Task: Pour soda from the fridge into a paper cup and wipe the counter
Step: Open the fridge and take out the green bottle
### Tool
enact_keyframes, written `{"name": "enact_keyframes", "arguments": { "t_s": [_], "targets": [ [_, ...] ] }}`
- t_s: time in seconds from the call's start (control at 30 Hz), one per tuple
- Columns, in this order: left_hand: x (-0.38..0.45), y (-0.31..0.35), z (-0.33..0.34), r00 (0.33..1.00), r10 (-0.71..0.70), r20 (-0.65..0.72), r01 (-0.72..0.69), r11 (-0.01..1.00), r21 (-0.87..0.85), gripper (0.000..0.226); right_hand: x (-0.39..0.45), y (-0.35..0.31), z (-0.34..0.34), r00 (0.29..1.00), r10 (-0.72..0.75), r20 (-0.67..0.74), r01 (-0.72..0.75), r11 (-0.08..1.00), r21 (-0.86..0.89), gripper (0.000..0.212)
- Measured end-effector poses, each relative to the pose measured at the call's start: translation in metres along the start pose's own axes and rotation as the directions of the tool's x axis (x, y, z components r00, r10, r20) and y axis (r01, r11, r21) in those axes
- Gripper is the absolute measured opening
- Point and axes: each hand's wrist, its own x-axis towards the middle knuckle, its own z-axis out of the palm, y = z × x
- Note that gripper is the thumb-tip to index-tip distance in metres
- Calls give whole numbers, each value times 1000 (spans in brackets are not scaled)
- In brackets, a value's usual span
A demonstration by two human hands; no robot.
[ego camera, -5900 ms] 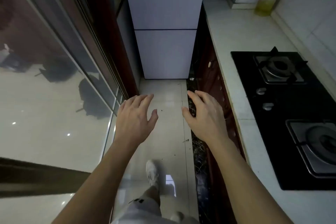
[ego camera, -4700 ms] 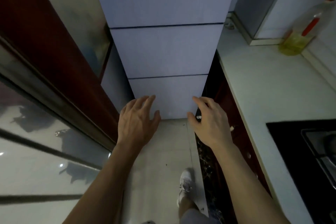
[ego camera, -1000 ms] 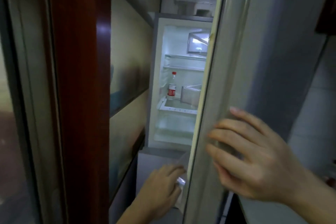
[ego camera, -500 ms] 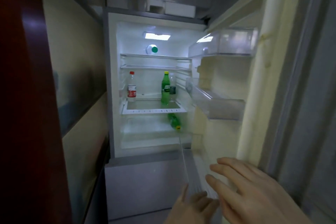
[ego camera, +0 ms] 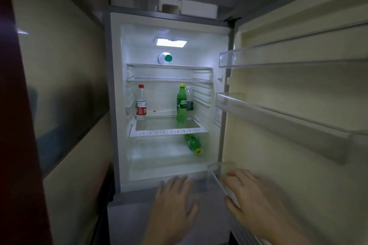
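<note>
The fridge (ego camera: 117,105) stands open and lit, its door (ego camera: 298,115) swung wide to the right. On the middle shelf a green soda bottle (ego camera: 181,103) with a yellow cap stands upright. A second green soda bottle (ego camera: 193,143) lies on its side in the bottom compartment. My left hand (ego camera: 175,203) hovers open below the fridge opening, fingers spread, holding nothing. My right hand (ego camera: 249,199) is open at the door's lowest shelf (ego camera: 219,173), fingers near its rim; I cannot tell whether they touch it.
A clear bottle with a red cap and label (ego camera: 141,103) stands at the shelf's left. A small clear bottle (ego camera: 189,103) stands behind the green one. A green-capped bottle (ego camera: 164,58) lies on the top shelf. A dark red frame (ego camera: 20,145) lines the left.
The fridge door has swung from ajar to fully open. My left hand has let go of the door edge and both hands now hover open below the lit compartment.
</note>
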Motion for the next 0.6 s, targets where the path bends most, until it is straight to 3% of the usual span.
{"name": "enact_keyframes", "arguments": {
  "t_s": [0.07, 0.37, 0.6],
  "targets": [
    [25, -19, -4, 999, 43, -4, -43, 999, -3, 60, 24, 15, 24, 1000, 16, 16, -16, 999, 43, 39],
    [126, -62, 14, 994, -73, -77, 80, 991, 106, 57, 135, 67, 80, 997, 2, 76, -9, 996, 93, 57],
    [190, -90, 36, 986, -138, -92, 147, 983, 109, 62, 195, 85, 120, 992, 35, 125, -46, 995, 85, 52]
  ]
}}
